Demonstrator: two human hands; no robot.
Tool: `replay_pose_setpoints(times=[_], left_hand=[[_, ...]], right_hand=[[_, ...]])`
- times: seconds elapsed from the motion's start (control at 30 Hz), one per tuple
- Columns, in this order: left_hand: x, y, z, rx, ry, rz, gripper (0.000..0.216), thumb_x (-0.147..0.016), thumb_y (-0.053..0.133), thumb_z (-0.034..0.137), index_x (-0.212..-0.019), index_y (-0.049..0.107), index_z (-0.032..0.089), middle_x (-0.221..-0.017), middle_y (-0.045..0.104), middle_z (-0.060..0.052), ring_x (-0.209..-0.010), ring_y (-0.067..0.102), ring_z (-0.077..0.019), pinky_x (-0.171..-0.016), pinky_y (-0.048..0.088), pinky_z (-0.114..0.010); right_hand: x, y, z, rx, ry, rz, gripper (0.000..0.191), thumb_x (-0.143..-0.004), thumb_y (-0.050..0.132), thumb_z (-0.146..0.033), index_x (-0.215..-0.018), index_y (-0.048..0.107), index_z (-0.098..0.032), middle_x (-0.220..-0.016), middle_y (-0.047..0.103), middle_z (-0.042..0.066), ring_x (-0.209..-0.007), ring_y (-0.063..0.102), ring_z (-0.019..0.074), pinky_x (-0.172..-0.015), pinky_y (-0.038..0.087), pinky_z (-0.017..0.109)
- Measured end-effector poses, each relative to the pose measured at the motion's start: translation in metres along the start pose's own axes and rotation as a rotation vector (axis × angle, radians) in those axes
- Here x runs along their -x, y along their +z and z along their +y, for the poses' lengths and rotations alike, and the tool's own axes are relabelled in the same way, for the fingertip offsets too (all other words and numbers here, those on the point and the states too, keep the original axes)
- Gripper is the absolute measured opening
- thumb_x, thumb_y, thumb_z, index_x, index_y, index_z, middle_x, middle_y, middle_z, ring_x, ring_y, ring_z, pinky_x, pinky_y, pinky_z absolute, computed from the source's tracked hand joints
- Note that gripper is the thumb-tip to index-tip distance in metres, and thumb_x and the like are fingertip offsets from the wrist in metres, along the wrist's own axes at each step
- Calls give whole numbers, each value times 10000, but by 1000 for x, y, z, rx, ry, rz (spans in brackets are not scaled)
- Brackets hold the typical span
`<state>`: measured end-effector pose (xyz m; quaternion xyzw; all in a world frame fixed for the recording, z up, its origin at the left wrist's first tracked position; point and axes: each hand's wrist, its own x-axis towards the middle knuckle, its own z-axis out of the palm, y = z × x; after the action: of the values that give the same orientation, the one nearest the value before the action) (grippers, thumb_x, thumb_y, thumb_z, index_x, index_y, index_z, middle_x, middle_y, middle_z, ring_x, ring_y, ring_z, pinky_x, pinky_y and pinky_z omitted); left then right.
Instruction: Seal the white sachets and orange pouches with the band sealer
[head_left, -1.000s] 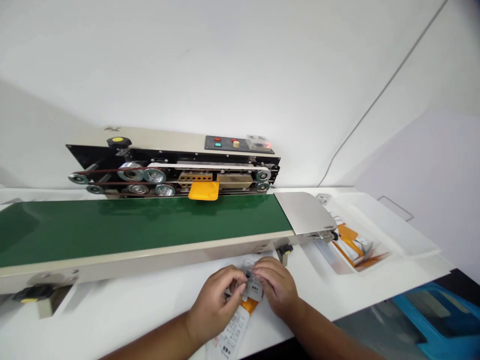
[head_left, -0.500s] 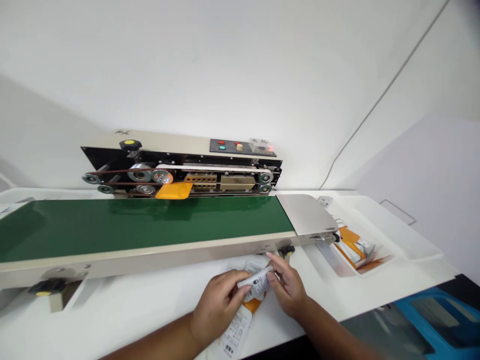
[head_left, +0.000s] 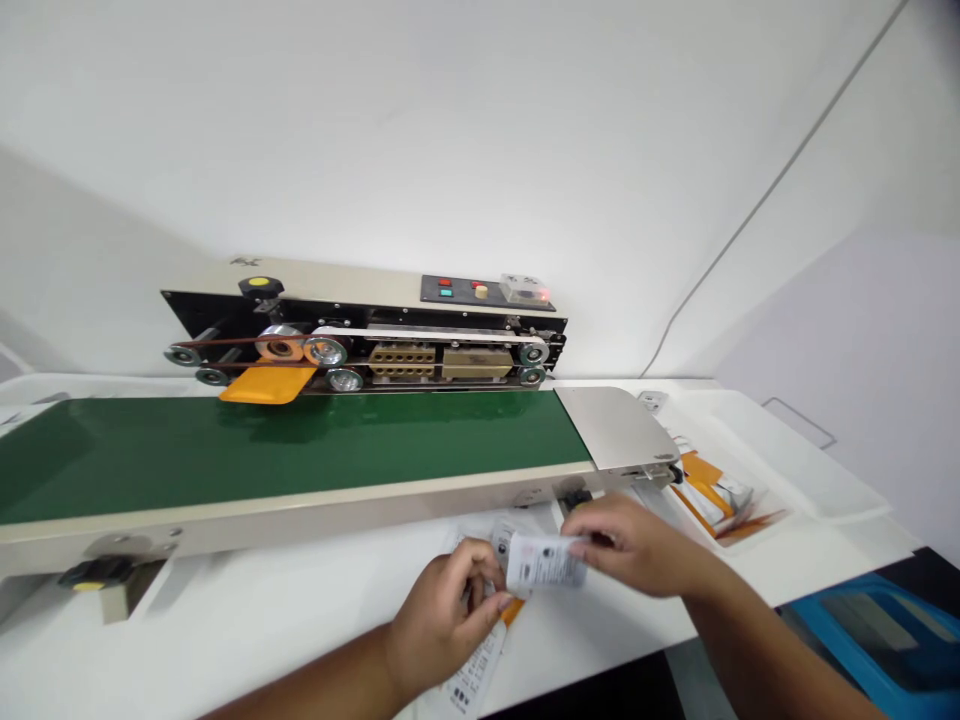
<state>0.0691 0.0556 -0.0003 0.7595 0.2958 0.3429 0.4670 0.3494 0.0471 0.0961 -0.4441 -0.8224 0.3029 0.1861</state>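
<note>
Both my hands hold a small white printed pouch just above the white table, in front of the sealing machine. My left hand pinches its left end and my right hand grips its right end. Beneath them lie more pouches, white with orange. An orange pouch rides the green conveyor belt, its top edge caught in the machine's sealing band at the left rollers.
The band sealer stands against the white wall, with buttons and a lit red lamp on top. A metal plate ends the belt at the right. A clear tray of orange and white pouches lies beside it. A blue bin sits lower right.
The orange pouch has travelled left along the sealing band. My right hand has lifted the white pouch and moved to the right with it; my left hand still holds its other end.
</note>
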Motion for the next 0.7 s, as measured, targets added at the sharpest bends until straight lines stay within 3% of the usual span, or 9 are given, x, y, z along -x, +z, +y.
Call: replay_pose_setpoints(times=[0.07,0.2,0.27,0.43,0.7], left_hand=[[-1,-1,0,27,20,2,141,-935,589,236,-1053,512,221,-826,698,-3,-630,568,-140,-585,414,-235],[-4,-2,-1,25,10,10,196,-960,565,257,-1139,492,225,-876,702,-13,-663,576,-147,-613,437,-247],[-4,-2,-2,14,8,4,198,-967,562,272,-1148,496,226,-881,699,-15,-668,578,-150,-617,440,-251],[-4,-1,-4,-35,48,-9,145,-959,562,256,-1098,531,225,-879,697,-12,-663,572,-146,-620,439,-253],[-3,-1,-3,-101,77,2,106,-936,576,227,-1041,572,217,-859,682,-4,-659,572,-140,-625,452,-251]], right_hand=[[-4,-21,6,-206,122,200,225,-952,626,-372,-1005,759,-199,-807,716,41,-660,598,145,-593,444,254],[-31,-59,22,-616,234,838,366,-853,713,-355,-1175,719,-181,-679,647,-3,-556,519,109,-513,416,226],[-48,-71,30,-758,232,967,397,-801,734,-301,-1173,714,-164,-639,621,-15,-561,522,104,-507,417,210],[-75,-76,45,-896,305,854,325,-735,752,-211,-1050,730,-134,-678,665,18,-581,576,101,-553,505,202],[-90,-70,37,-918,318,666,334,-820,687,-155,-1152,724,-144,-726,692,18,-600,603,81,-625,557,173]])
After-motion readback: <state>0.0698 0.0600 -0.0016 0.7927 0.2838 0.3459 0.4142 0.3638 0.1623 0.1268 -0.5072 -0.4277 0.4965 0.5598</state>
